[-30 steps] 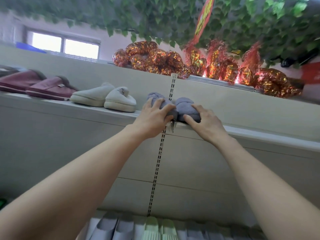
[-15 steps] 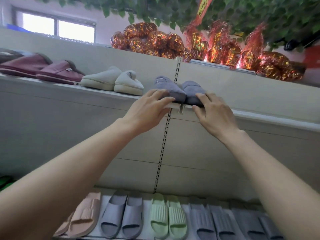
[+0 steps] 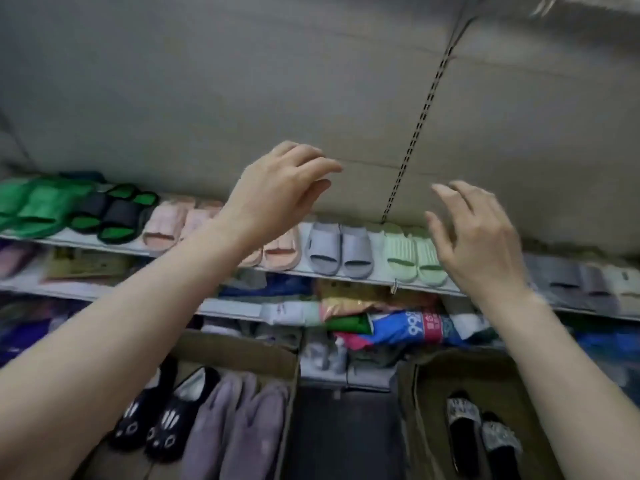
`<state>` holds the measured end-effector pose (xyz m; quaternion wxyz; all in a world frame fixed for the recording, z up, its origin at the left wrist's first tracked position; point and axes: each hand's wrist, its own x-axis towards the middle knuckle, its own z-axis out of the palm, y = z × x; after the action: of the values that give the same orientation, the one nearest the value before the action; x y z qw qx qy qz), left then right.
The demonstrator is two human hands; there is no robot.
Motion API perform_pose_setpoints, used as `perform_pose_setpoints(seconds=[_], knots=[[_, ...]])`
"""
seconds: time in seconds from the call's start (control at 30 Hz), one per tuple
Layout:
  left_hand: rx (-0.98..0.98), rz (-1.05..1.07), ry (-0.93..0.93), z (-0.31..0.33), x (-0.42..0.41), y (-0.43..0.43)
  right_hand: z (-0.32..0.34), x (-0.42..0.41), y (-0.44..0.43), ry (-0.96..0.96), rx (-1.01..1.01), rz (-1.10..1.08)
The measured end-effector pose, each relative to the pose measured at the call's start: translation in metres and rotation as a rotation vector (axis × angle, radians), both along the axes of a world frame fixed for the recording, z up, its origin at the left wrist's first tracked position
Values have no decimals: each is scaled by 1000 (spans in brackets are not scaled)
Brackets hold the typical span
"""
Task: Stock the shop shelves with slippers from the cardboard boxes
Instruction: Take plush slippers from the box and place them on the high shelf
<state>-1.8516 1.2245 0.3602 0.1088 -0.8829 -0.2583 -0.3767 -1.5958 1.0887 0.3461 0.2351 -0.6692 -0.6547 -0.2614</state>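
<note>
1. Left of frame: green slides (image 3: 36,206) and black-and-green slides (image 3: 114,214) lie on the white shelf (image 3: 346,276); pink slides (image 3: 166,225) lie beside them.
2. Lower left: a cardboard box (image 3: 242,353) holds black slippers (image 3: 152,424) and mauve plush slippers (image 3: 235,427).
3. Centre: the left hand (image 3: 277,199), fingers loosely curled and spread, grasps nothing; it is raised in front of the grey back panel (image 3: 207,81).
4. Centre right: grey slides (image 3: 341,249) and pale green slides (image 3: 412,256) lie on the shelf.
5. Right: the right hand (image 3: 478,244), fingers apart, is empty.
6. Lower right: a second cardboard box (image 3: 412,403) holds black slides with patterned straps (image 3: 485,431).
</note>
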Motion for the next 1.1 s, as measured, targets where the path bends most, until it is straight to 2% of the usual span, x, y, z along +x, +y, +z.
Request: perform_pose_setpoints(seconds=[0.1,0.2,0.37,0.47,0.57,0.73,0.93,1.0,1.1], knots=[[-118,29,3,-62,-54,-3,-62,-43,-15,101,-81,29],[-327,81,-13,-141,-116,-9,-134,-95,-22,241,-238,66],[-646,211,46,-264,-197,-41,-248,-177,-32,461,-635,63],[-827,289,95,-322,-225,-64,-302,-214,-29,492,-917,106],[-956,353,181,-375,-241,-81,-355,-231,-16,475,-1104,121],[-1125,383,233,-449,-246,-89,-449,-251,18,457,-1383,-55],[-1214,332,328,-529,-221,-75,-529,-269,17,401,-1468,-132],[-1222,312,379,-552,-209,-67,-535,-270,14,388,-1435,-135],[-1241,294,567,-578,-190,-54,-530,-268,10,375,-1303,-104]])
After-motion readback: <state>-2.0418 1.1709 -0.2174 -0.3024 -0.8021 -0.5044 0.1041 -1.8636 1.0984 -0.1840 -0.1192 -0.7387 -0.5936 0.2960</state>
